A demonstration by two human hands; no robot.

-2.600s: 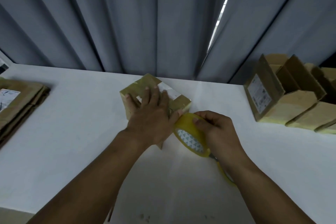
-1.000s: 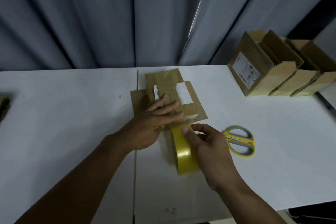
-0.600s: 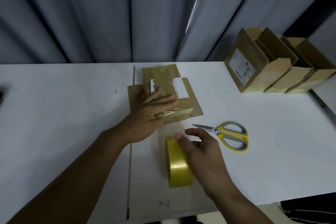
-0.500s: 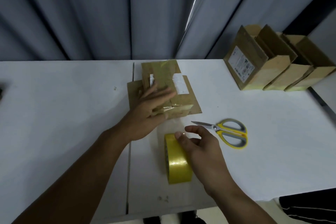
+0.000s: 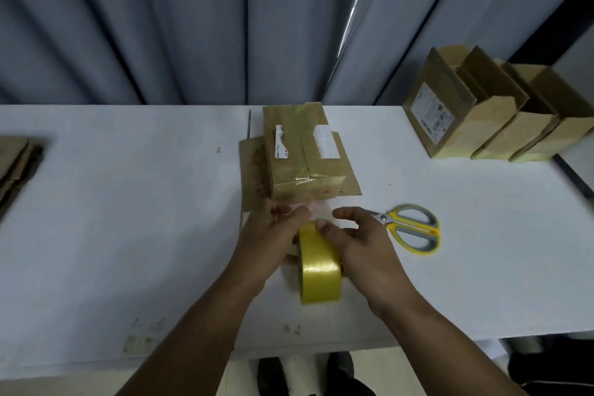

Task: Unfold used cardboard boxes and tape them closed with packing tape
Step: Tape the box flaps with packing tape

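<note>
On the white table (image 5: pixel 128 219) there is 1 roll of yellow packing tape (image 5: pixel 319 273), standing on its edge near the front, between 2 hands. The left hand (image 5: pixel 273 244) grips its left side with curled fingers. The right hand (image 5: pixel 366 247) holds the right side, thumb on the top of the roll. Just behind it sits 1 cardboard box (image 5: pixel 302 164), its top closed and taped, with 2 white label patches and loose flaps flat on the table. 1 pair of yellow-grey scissors (image 5: pixel 411 230) lies to the right of the hands. At far right stand 3 open boxes (image 5: pixel 450 125) in a row, touching; their contents cannot be made out. 1 stack of flattened cardboard (image 5: pixel 16 161) lies at the left edge.
</note>
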